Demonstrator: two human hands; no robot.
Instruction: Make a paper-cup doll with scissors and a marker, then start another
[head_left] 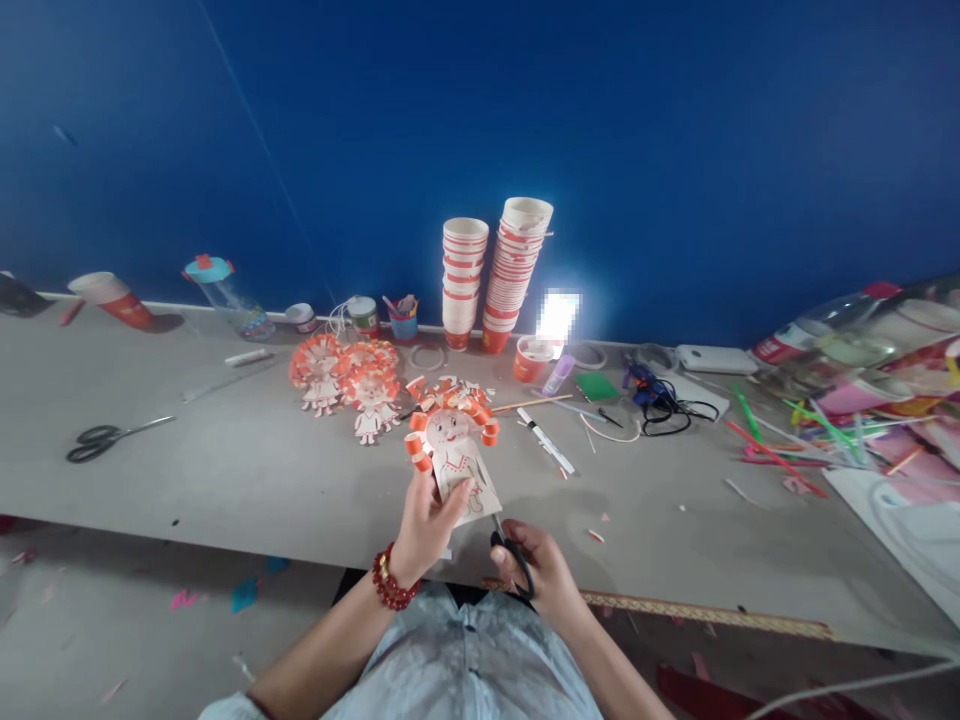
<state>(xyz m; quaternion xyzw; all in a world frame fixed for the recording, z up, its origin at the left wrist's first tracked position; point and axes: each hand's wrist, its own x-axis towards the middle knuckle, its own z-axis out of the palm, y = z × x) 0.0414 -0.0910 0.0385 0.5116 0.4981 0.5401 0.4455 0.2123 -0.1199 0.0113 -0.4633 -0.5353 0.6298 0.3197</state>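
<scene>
My left hand [433, 515] grips a paper doll [456, 462] cut from a paper cup, with curled orange strips for hair and a drawn face and dress. Its thumb presses on the drawn dress. Black-handled scissors [516, 565] are in my right hand [546, 570], the fingers in the handle loops. The blades meet the lower right edge of the doll's white paper; how far they are apart is too small to tell. Left of the doll lie several finished-looking paper dolls [369, 405] with orange frilled hair.
Another pair of scissors [112, 435] lies at the left. Two tall stacks of paper cups [465, 285] stand by the blue wall. A marker [546, 440], a purple glue stick [558, 375] and a glue gun with black cord [652, 390] lie right of centre. Straws and scraps [855, 430] pile up at far right.
</scene>
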